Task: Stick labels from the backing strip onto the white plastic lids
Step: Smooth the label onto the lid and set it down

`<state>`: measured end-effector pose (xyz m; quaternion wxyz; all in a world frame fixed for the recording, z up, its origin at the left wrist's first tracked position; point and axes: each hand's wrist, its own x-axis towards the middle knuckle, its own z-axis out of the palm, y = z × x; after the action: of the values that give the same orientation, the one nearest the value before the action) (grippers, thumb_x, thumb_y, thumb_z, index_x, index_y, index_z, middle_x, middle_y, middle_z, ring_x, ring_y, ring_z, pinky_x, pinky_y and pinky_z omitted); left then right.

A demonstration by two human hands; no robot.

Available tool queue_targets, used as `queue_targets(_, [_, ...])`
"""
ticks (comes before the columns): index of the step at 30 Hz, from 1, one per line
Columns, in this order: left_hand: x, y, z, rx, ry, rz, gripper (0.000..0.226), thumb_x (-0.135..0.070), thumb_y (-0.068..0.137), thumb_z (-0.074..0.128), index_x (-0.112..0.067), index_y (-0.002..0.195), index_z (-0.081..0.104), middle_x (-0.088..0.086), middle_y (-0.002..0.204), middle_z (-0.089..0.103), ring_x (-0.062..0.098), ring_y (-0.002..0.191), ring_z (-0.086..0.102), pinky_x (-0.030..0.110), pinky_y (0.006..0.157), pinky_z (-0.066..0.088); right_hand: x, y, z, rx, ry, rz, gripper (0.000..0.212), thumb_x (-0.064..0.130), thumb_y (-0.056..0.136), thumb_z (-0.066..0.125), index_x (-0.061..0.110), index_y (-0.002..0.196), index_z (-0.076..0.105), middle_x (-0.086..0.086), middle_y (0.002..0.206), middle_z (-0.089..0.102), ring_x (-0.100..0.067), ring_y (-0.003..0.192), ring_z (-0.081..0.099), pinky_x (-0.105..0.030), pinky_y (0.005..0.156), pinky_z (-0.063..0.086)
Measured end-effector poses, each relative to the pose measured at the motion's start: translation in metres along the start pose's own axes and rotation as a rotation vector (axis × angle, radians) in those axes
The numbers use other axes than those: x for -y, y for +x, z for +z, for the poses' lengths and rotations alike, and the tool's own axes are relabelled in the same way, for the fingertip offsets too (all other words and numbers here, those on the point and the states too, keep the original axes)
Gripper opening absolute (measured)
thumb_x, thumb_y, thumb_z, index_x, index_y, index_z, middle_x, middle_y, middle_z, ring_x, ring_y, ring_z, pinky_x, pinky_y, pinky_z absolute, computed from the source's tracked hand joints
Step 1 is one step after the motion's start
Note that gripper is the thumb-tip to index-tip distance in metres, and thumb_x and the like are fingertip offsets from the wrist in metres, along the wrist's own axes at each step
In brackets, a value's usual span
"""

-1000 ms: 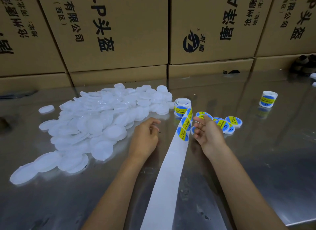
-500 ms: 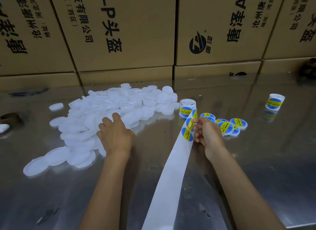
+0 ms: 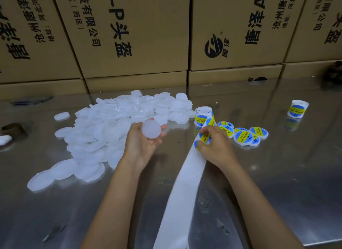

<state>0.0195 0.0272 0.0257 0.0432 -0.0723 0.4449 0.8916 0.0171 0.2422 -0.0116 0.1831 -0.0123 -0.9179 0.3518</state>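
A blank white lid (image 3: 151,128) sits raised above the surface in the left hand (image 3: 143,144), whose fingers and thumb curl around its rim; that grip is grasping the lid, palm turned up. Just right of it, the right hand (image 3: 216,146) pinches a blue-and-yellow label (image 3: 205,137) at the edge of the white backing strip (image 3: 182,189), so this grip is grasping the label where it meets the strip. The strip runs from the label roll (image 3: 203,115) down toward the lower edge of the view, its near stretch bare of labels.

Half a second ago the left hand lay palm down on the heap of lids with nothing lifted; now it has come back toward the strip carrying one lid. The right hand has stayed at the same spot on the strip, fingers bent more closely over the label.

The heap of unlabelled lids (image 3: 111,130) spreads across the left half of the surface (image 3: 277,174), a few strays lying apart at its near and far edges. Right of the right hand, a small cluster of labelled lids (image 3: 246,135) overlaps one another. A second label roll (image 3: 297,108) stands well apart at the far right. The surface is shiny metal that mirrors what stands on it. Along its far side, brown cardboard boxes (image 3: 133,35) with black printed characters are stacked as a wall.
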Motion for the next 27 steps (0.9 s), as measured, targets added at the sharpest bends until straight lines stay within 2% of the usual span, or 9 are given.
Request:
queue_targets(3, [0.009, 0.003, 0.0, 0.059, 0.004, -0.086, 0.028, -0.028, 0.103, 0.037, -0.011, 0.116, 0.055, 0.02, 0.102, 0.074, 0.031, 0.088, 0.07, 0.029, 0.068, 0.052, 0.002, -0.005, 0.006, 0.108, -0.08, -0.06, 0.03, 0.032, 0.085, 0.069, 0.025, 0.114, 0.061, 0.009, 0.117, 0.061, -0.016, 0.116, 0.05, -0.033, 0.097, 0.027])
queue_targets(6, [0.021, 0.007, 0.004, 0.079, 0.118, -0.055, 0.027, -0.019, 0.103, 0.038, -0.01, 0.124, 0.053, 0.017, 0.1, 0.073, 0.027, 0.084, 0.073, 0.031, 0.07, 0.057, 0.004, -0.007, 0.006, 0.172, -0.092, -0.091, 0.035, 0.037, 0.086, 0.068, 0.026, 0.119, 0.061, 0.01, 0.121, 0.06, -0.014, 0.117, 0.051, -0.031, 0.096, 0.025])
queue_targets(8, [0.028, 0.008, 0.009, 0.096, 0.151, -0.036, 0.029, -0.017, 0.104, 0.038, -0.008, 0.128, 0.051, 0.018, 0.102, 0.071, 0.029, 0.086, 0.072, 0.033, 0.075, 0.06, 0.007, -0.008, 0.003, 0.181, -0.083, -0.101, 0.039, 0.037, 0.084, 0.072, 0.026, 0.12, 0.061, 0.011, 0.12, 0.06, -0.012, 0.116, 0.052, -0.031, 0.097, 0.028])
queue_targets(11, [0.033, 0.009, 0.015, 0.125, 0.185, -0.008, 0.024, -0.017, 0.104, 0.04, -0.008, 0.123, 0.051, 0.022, 0.107, 0.067, 0.03, 0.092, 0.071, 0.034, 0.083, 0.057, 0.01, -0.009, -0.001, 0.216, -0.033, -0.096, 0.044, 0.034, 0.08, 0.078, 0.026, 0.119, 0.061, 0.013, 0.112, 0.059, -0.011, 0.112, 0.053, -0.034, 0.1, 0.034])
queue_targets(14, [0.039, 0.01, 0.024, 0.141, 0.29, 0.023, 0.023, -0.013, 0.104, 0.038, -0.009, 0.124, 0.049, 0.024, 0.114, 0.064, 0.031, 0.097, 0.07, 0.034, 0.086, 0.055, 0.014, -0.009, -0.005, 0.269, 0.017, -0.08, 0.045, 0.027, 0.077, 0.081, 0.022, 0.118, 0.062, 0.01, 0.106, 0.058, -0.013, 0.107, 0.054, -0.038, 0.1, 0.042])
queue_targets(18, [0.045, 0.013, 0.033, 0.118, 0.495, 0.032, 0.031, -0.008, 0.104, 0.039, -0.006, 0.135, 0.047, 0.03, 0.126, 0.062, 0.044, 0.117, 0.063, 0.049, 0.106, 0.048, 0.016, -0.009, -0.006, 0.281, 0.034, -0.084, 0.038, 0.023, 0.078, 0.081, 0.018, 0.112, 0.063, 0.01, 0.096, 0.059, -0.01, 0.088, 0.052, -0.036, 0.091, 0.048])
queue_targets(22, [0.047, 0.012, 0.027, 0.145, 0.538, 0.09, 0.032, -0.012, 0.103, 0.041, -0.012, 0.134, 0.05, 0.016, 0.106, 0.071, 0.034, 0.101, 0.071, 0.048, 0.101, 0.053, 0.014, -0.008, -0.006, 0.248, 0.035, -0.069, 0.029, 0.026, 0.079, 0.08, 0.018, 0.102, 0.064, 0.016, 0.078, 0.053, -0.006, 0.073, 0.049, -0.027, 0.073, 0.041])
queue_targets(25, [0.05, 0.015, 0.023, 0.146, 0.548, 0.118, 0.027, -0.016, 0.102, 0.045, -0.018, 0.127, 0.055, 0.008, 0.096, 0.073, 0.022, 0.088, 0.072, 0.047, 0.1, 0.053, 0.014, -0.009, -0.005, 0.222, 0.062, -0.081, 0.024, 0.025, 0.078, 0.08, 0.021, 0.094, 0.062, 0.016, 0.075, 0.052, -0.003, 0.07, 0.048, -0.03, 0.078, 0.042])
queue_targets(27, [0.051, 0.015, 0.023, 0.141, 0.551, 0.131, 0.025, -0.026, 0.095, 0.051, -0.023, 0.119, 0.058, 0.008, 0.096, 0.075, 0.023, 0.092, 0.072, 0.047, 0.1, 0.053, 0.014, -0.009, -0.004, 0.215, 0.107, -0.095, 0.023, 0.023, 0.077, 0.079, 0.027, 0.087, 0.059, 0.015, 0.081, 0.055, -0.003, 0.072, 0.049, -0.035, 0.084, 0.043])
